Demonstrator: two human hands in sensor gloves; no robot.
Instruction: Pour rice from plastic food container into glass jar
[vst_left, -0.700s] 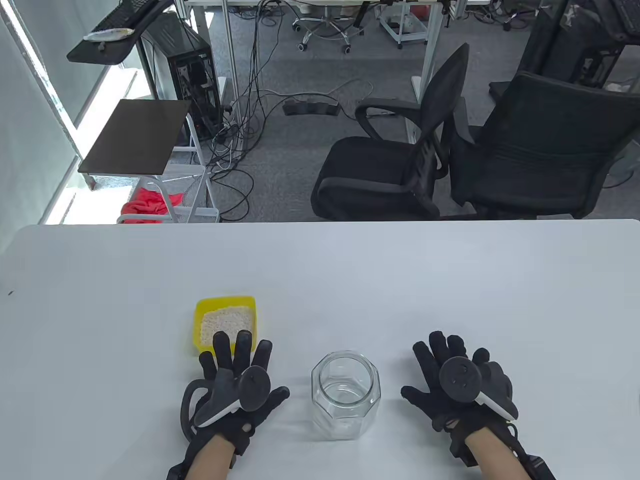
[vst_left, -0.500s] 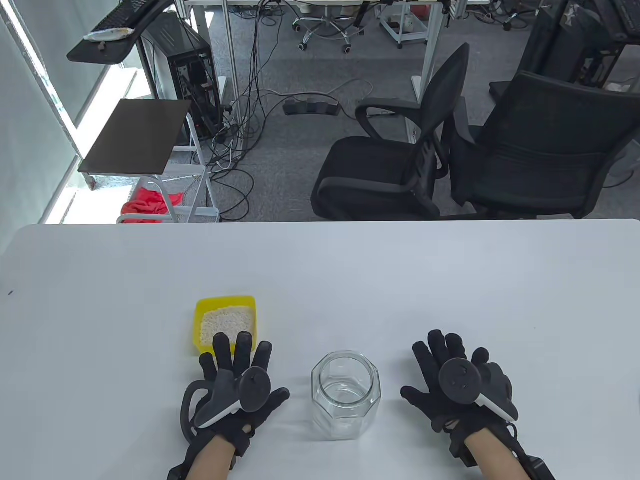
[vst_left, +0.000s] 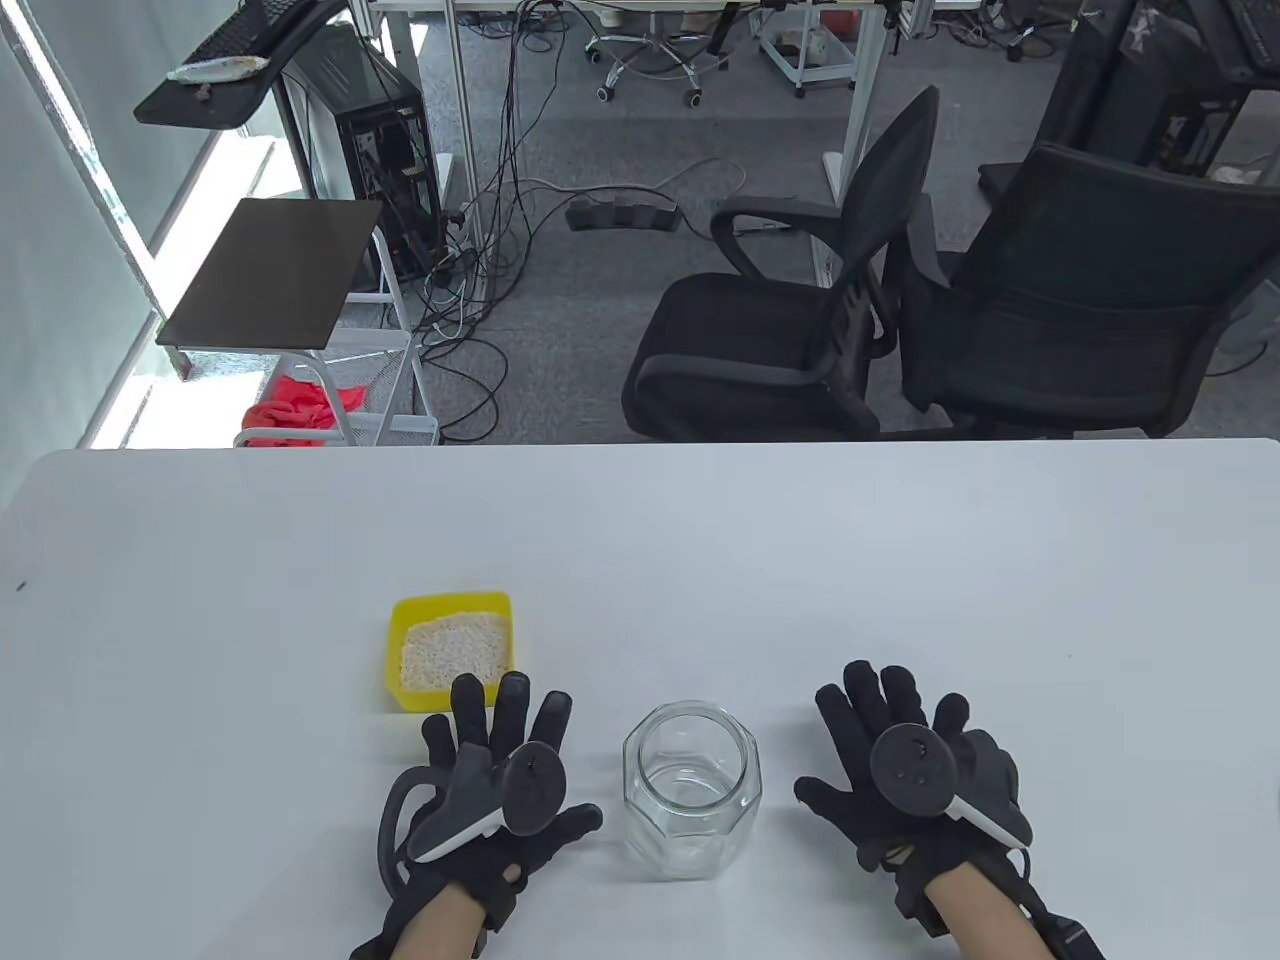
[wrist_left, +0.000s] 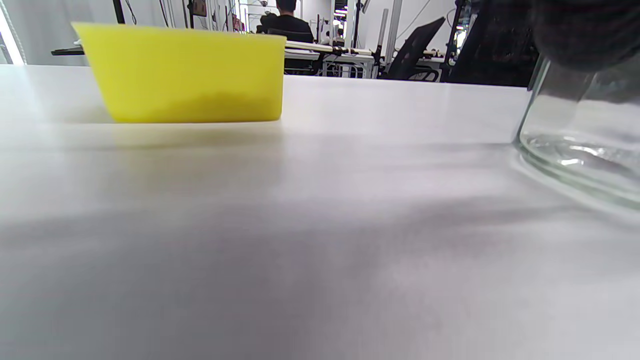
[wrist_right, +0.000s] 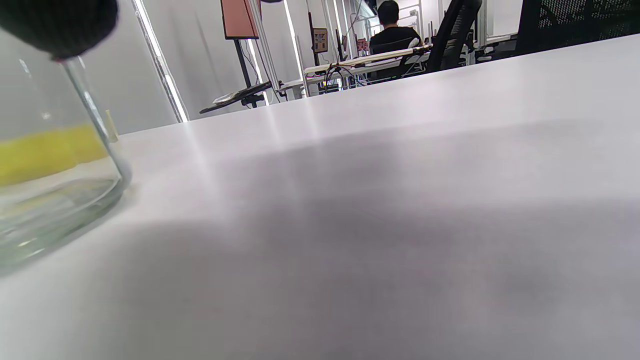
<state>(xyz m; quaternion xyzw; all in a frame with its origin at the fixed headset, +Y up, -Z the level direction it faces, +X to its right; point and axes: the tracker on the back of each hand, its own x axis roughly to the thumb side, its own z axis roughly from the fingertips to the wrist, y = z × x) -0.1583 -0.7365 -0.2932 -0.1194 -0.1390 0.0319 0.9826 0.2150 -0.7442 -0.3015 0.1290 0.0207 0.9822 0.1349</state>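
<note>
Now on table (vst_left: 640, 520): one yellow tub (vst_left: 398, 640) of rice (vst_left: 452, 650), one empty jar (vst_left: 692, 790); left hand (vst_left: 500, 790), right hand (vst_left: 915, 770) flat, fingers spread, holding nothing.

No text is legible anywhere (signs too blurred).

In the table view, the fingertips of the left hand (vst_left: 495, 790) are covering the near edge of the yellow plastic food container (vst_left: 452, 650), so it cannot be told whether they are touching it. Both forearms are running off the near edge of the picture. In the left wrist view, the glass jar (wrist_left: 582, 135) is being cut off by the right edge, and a dark, blurred fingertip (wrist_left: 585, 30) is hiding its upper part. In the right wrist view, the jar is running off the left edge, with the container showing only as a yellow smear through the glass.
</note>
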